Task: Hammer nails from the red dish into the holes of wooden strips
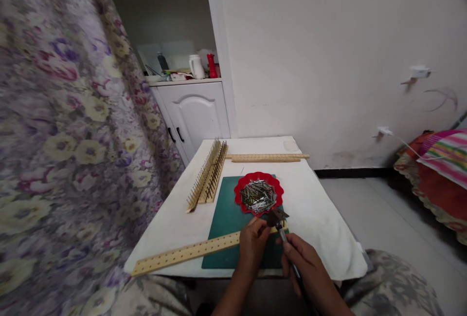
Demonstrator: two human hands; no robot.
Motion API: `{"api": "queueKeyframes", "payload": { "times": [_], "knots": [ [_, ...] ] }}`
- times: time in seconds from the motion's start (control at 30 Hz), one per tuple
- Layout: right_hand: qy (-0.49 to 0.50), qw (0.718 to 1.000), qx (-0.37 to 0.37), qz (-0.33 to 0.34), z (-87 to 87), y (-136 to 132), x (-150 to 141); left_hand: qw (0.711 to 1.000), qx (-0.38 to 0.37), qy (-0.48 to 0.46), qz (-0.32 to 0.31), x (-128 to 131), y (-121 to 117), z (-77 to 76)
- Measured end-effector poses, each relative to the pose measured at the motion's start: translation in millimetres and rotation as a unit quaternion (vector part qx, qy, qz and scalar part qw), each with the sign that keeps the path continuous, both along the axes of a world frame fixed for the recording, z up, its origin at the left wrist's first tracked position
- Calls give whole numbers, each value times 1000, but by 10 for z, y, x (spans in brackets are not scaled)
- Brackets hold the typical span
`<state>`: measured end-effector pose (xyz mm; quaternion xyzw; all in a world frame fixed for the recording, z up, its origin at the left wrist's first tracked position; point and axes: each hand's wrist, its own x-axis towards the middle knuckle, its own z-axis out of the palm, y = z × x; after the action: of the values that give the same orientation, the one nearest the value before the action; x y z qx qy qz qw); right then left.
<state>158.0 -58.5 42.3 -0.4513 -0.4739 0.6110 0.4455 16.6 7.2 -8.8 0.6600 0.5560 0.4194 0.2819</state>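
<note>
My right hand is wrapped round the handle of a claw hammer, whose dark head is just over the right end of a wooden strip. Two rows of small holes run along this pale strip, which lies slantwise across the green mat. My left hand rests over the strip, thumb and fingers pinched together beside the hammer head. Whatever is in that pinch is too small to make out. Just beyond the hands, a red scalloped bowl holds many loose nails.
Wooden strips bristling with upright nails lie at the table's left. More strips lie along the back of the white-covered table. A floral curtain hangs at left; a white cabinet and wall stand behind.
</note>
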Motion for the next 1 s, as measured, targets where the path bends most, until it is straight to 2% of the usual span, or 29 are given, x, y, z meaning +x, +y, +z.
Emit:
{"api": "queueKeyframes", "payload": {
  "times": [0.43, 0.57, 0.67, 0.8, 0.87, 0.93, 1.0],
  "knots": [
    [8, 1000, -5, -10, -81, -11, 14, 1000, 0, 4, 1, 17, -22, 51],
    [24, 1000, -14, -8, -193, -39, 75, 1000, 13, 6, -19, -46, -70, 125],
    [46, 999, -28, -11, -324, -60, 125, 999, 41, 26, -20, -193, -56, 238],
    [45, 998, -36, -11, -438, -78, 160, 987, 73, 146, 0, -452, 192, 456],
    [44, 999, -29, -7, -459, -82, 164, 964, 71, 257, 8, -547, 407, 559],
    [45, 999, -25, -7, -476, -83, 163, 930, 38, 367, -4, -594, 635, 630],
    [51, 998, -27, -11, -497, -79, 163, 914, 16, 404, -15, -596, 841, 653]
  ]
}}
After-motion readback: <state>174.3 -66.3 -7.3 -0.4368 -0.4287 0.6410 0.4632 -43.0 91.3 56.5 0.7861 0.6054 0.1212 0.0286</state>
